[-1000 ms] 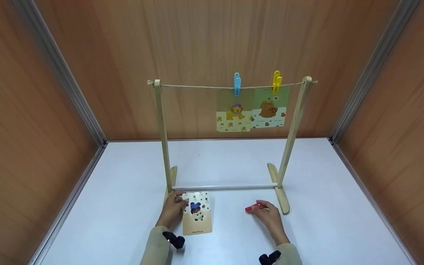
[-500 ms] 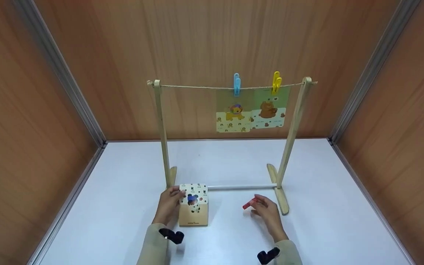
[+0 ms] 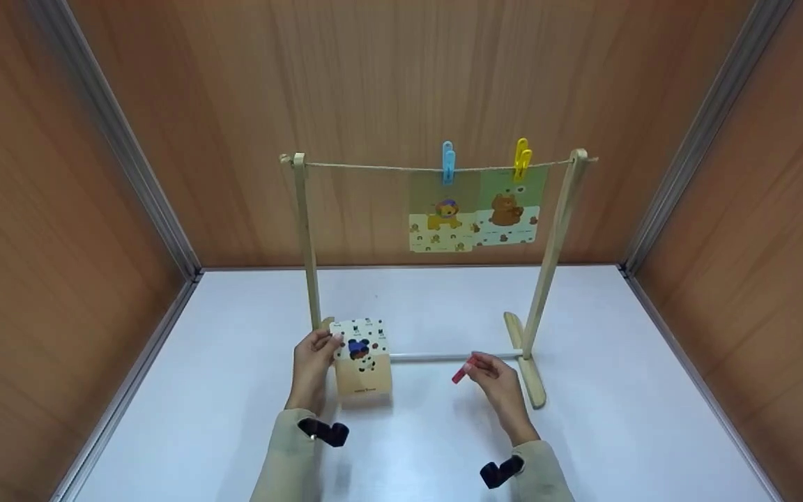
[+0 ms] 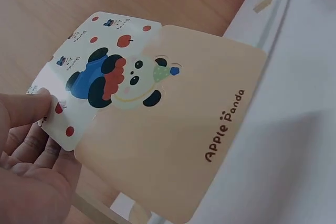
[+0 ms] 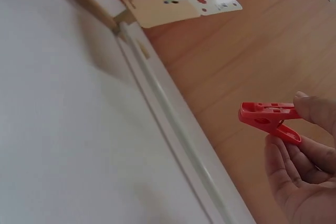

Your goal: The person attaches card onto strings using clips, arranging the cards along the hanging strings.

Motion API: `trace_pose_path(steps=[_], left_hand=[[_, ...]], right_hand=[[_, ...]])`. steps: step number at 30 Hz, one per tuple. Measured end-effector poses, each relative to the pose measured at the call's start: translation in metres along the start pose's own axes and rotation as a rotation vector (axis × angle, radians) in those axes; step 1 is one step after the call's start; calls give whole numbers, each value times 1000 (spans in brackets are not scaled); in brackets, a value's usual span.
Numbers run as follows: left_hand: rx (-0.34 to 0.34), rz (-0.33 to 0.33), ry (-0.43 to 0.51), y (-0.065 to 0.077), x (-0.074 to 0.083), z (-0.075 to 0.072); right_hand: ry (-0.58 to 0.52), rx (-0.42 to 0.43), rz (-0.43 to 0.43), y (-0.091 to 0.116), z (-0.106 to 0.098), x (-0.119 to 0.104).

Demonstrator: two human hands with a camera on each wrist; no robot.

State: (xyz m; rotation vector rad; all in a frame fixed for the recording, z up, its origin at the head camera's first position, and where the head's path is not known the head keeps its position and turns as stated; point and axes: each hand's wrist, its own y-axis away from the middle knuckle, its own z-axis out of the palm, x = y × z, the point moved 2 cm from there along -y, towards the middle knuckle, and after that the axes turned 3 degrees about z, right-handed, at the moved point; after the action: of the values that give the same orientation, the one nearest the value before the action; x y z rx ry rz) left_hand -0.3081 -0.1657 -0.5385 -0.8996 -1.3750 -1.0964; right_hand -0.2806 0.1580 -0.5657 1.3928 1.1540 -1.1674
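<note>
A cream-and-tan card [image 3: 363, 359] printed with a panda hangs upside down from my left hand [image 3: 311, 366], which pinches its white edge between thumb and fingers. In the left wrist view the card [image 4: 173, 114] reads "Apple Panda". My right hand [image 3: 500, 387] holds a red clothespin [image 3: 463, 370] by its handles, as the right wrist view shows of the clothespin [image 5: 265, 116]. Both hands are in front of a wooden stand with a string [image 3: 373, 166] across its top. From the string hang a lion card [image 3: 442, 222] under a blue clothespin [image 3: 448, 164] and a bear card [image 3: 508, 213] under a yellow clothespin [image 3: 522, 162].
Wooden posts, the left post [image 3: 307, 244] and the right post [image 3: 555, 251], hold the string up. A white bar [image 3: 422, 358] joins them low down. The white table [image 3: 199, 390] is walled in by wood-grain panels [image 3: 373, 77].
My left hand has lifted the panda card up and away from the table. My right hand has risen slightly and moved left with the red clothespin.
</note>
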Motion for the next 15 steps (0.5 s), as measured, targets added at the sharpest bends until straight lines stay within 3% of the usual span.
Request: trace_pose_path(steps=[15], left_hand=[[36,104,98,-3,51,12]], right_hand=[[41,-11,-79,-7,12,-51]])
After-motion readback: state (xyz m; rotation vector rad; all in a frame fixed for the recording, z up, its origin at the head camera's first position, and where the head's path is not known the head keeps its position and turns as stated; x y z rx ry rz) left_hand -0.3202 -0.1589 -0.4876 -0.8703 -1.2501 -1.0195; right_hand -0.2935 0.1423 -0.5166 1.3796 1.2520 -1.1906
